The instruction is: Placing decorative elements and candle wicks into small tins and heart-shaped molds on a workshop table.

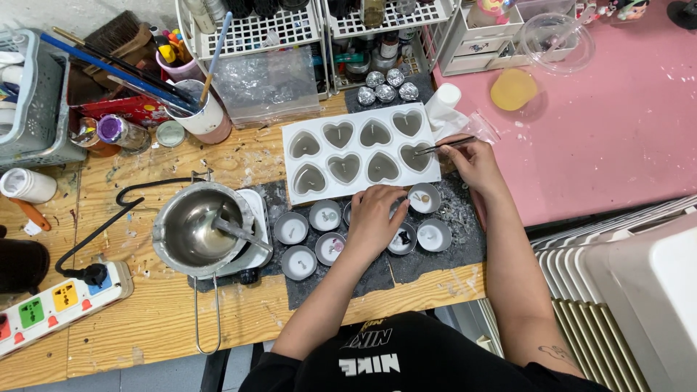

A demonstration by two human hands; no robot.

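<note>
The right hand [475, 161] pinches thin tweezers [444, 146], tips over the rightmost heart of the white mould [361, 150]. The left hand [374, 214] lies flat, fingers released, on the small round tins [324, 215] just below the mould. To do this well, judged from the grip: keep the wrist braced and the tips vertical over the wick (the wax looks soft). What the tweezers hold is too small to tell; tins under the palm are hidden.
</note>
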